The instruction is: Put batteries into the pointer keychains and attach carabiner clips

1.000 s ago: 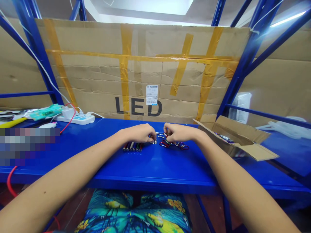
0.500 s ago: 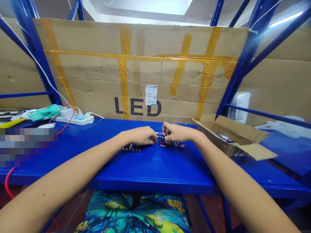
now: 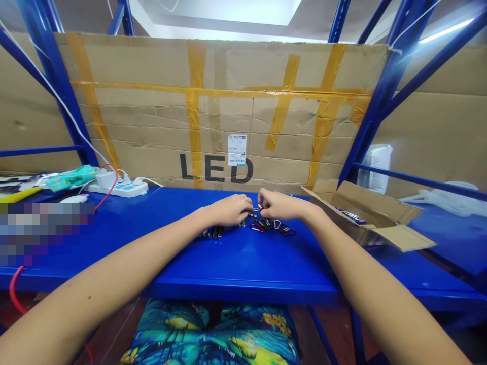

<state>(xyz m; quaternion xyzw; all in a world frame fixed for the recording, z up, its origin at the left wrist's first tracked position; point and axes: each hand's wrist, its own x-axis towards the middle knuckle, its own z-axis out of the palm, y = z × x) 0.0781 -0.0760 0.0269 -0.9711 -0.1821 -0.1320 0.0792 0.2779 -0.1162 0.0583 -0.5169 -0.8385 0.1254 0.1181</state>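
My left hand [image 3: 236, 210] is low over the blue shelf, its fingers closed in a pinch. What they hold, if anything, is too small to make out. Facing it a short gap away, my right hand [image 3: 280, 206] is also closed, with a small red and silver piece [image 3: 260, 207] at its fingertips. Several carabiners, among them a red carabiner [image 3: 257, 228] and a silver one [image 3: 277, 224], lie below my right hand. Beneath my left wrist, several slim metal tubes [image 3: 215, 232] are lined up side by side. Small silver bits [image 3: 242, 223] lie between the two groups.
An open cardboard box [image 3: 376, 213] with metal pieces inside stands at the right on the blue shelf [image 3: 243, 268]. At the left are a white power strip [image 3: 124, 188], cables and a teal packet [image 3: 72, 177]. A large taped cardboard panel [image 3: 152, 116] closes off the back.
My left hand has moved right and slightly away from me, uncovering small silver bits. My right hand has shifted slightly right and up, showing more of the carabiners.
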